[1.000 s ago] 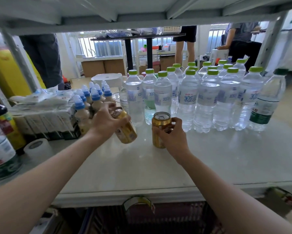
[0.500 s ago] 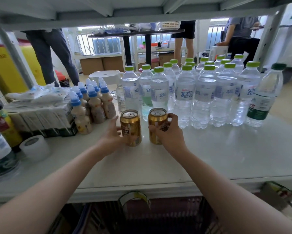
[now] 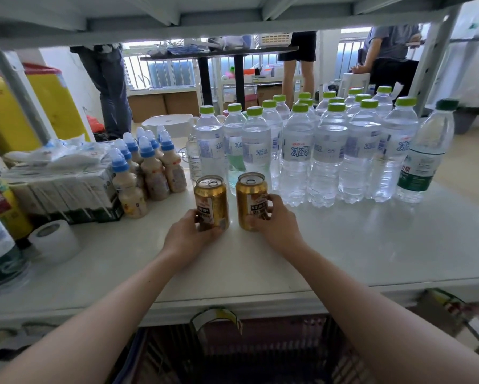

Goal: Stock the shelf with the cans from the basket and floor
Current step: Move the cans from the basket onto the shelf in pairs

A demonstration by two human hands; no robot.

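Two gold cans stand upright side by side on the white shelf (image 3: 343, 253), just in front of the water bottles. My left hand (image 3: 190, 235) wraps the lower part of the left can (image 3: 211, 199). Around the lower right side of the right can (image 3: 251, 199) curl the fingers of my right hand (image 3: 277, 224). A small gap separates the two cans. Below the shelf's front edge a dark basket (image 3: 232, 353) shows dimly; its contents are hard to make out.
Several green-capped water bottles (image 3: 324, 156) fill the back right of the shelf. Small blue-capped drink bottles (image 3: 149, 167) and carton packs (image 3: 64, 195) stand at the left, with a white tape roll (image 3: 54, 241). People stand behind the shelf.
My left hand has turned its tilted can upright and set it on the shelf beside the right can. Both hands now rest lower on the cans.
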